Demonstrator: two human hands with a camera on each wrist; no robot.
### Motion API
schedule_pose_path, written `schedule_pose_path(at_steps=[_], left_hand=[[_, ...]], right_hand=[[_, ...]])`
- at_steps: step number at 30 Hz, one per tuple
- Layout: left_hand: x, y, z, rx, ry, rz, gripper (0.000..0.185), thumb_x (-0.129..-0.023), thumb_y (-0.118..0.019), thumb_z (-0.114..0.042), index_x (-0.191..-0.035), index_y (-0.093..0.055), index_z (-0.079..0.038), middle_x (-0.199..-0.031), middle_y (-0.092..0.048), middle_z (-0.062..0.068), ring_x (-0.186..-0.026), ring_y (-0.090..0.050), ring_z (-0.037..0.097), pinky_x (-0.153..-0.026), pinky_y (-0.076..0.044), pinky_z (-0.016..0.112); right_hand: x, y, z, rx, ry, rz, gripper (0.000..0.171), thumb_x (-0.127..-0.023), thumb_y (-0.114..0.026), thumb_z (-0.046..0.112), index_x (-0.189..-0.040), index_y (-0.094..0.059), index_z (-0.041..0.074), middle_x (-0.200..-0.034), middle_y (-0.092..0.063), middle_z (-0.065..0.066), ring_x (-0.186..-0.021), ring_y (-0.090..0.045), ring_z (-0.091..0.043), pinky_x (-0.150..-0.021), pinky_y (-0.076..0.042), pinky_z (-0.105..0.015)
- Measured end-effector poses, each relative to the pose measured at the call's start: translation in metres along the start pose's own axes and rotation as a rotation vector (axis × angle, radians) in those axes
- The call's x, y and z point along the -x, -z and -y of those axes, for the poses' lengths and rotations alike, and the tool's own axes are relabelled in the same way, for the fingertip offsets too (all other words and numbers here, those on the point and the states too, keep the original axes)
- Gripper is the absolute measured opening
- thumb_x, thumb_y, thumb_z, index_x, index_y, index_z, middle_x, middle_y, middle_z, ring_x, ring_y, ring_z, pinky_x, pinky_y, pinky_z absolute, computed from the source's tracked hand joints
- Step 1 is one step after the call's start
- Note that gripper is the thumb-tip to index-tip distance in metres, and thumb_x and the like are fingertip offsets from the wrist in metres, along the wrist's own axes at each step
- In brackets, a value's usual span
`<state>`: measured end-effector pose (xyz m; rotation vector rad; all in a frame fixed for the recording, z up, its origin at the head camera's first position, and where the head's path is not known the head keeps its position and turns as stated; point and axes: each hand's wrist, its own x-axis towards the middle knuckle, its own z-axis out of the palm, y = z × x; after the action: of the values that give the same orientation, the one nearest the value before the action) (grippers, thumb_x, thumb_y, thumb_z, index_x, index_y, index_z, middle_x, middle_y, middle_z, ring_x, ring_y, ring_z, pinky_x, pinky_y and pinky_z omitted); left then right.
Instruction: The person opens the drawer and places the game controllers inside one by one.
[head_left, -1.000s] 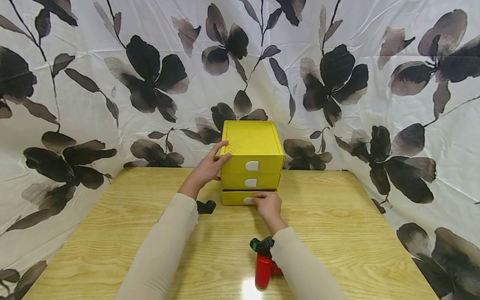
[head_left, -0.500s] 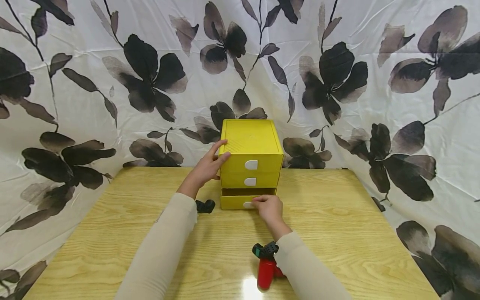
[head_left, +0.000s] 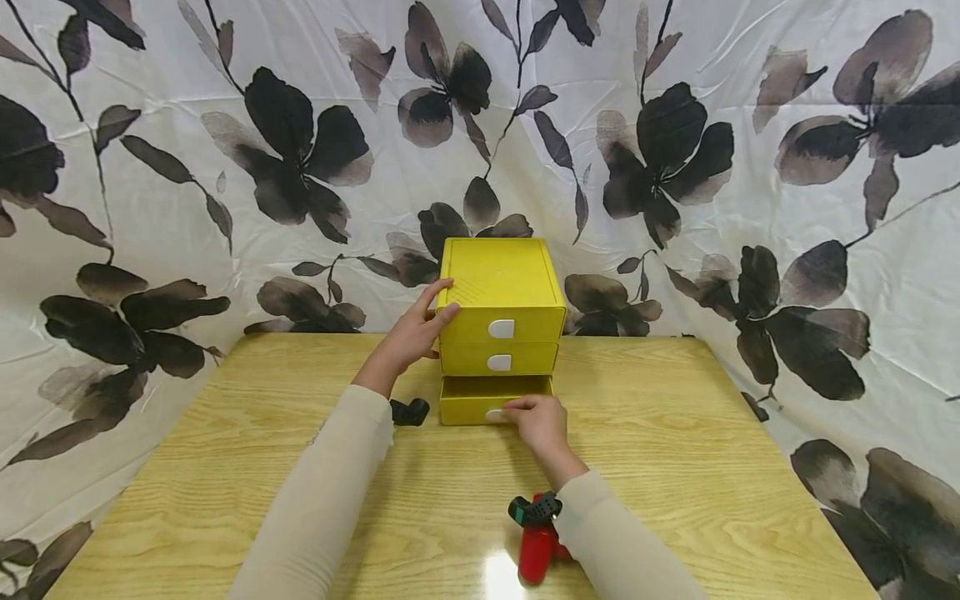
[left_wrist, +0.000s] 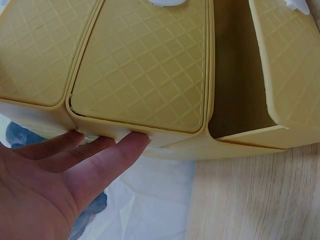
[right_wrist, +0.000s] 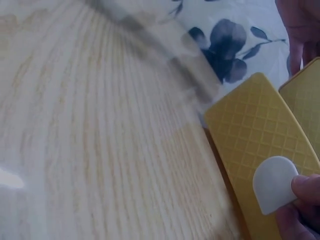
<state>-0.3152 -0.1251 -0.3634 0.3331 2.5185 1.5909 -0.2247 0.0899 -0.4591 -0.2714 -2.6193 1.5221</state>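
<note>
A yellow three-drawer box stands at the back middle of the wooden table. My left hand rests against its upper left corner, and its straight fingers press the side wall of the box. My right hand pinches the white tab handle of the bottom drawer, which stands partly pulled out. In the right wrist view a fingertip touches the white tab. The two upper drawers are closed.
A small black object lies beside the box, near my left forearm. A red and black object sits by my right forearm. White cloth printed with dark flowers hangs behind and around the table.
The bottom drawer has slid out toward me as my right hand drew back with its handle. My left hand has stayed on the box.
</note>
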Motion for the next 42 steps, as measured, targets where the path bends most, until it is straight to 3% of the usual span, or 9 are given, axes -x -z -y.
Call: schedule_pose_path(at_steps=[13, 42], left_hand=[[0.0, 0.0, 0.001, 0.008, 0.013, 0.001, 0.066, -0.083, -0.049, -0.074, -0.142, -0.022, -0.06, -0.154, -0.035, 0.016, -0.133, -0.046, 0.039, -0.083, -0.055, 0.057], [-0.002, 0.0, 0.002, 0.024, 0.028, 0.005, 0.066, -0.083, -0.049, -0.073, -0.141, -0.021, -0.061, -0.154, -0.034, 0.016, -0.133, -0.046, 0.039, -0.085, -0.053, 0.058]], right_hand=[[0.014, 0.006, -0.003, -0.019, -0.004, 0.057, 0.004, -0.081, -0.078, 0.018, -0.079, -0.079, 0.015, -0.089, -0.074, -0.003, -0.084, -0.059, -0.019, -0.068, -0.043, -0.027], [0.038, 0.012, -0.004, 0.019, 0.064, 0.05, 0.005, -0.081, -0.077, 0.019, -0.076, -0.078, 0.016, -0.085, -0.074, 0.0, -0.086, -0.064, -0.016, -0.073, -0.049, -0.03]])
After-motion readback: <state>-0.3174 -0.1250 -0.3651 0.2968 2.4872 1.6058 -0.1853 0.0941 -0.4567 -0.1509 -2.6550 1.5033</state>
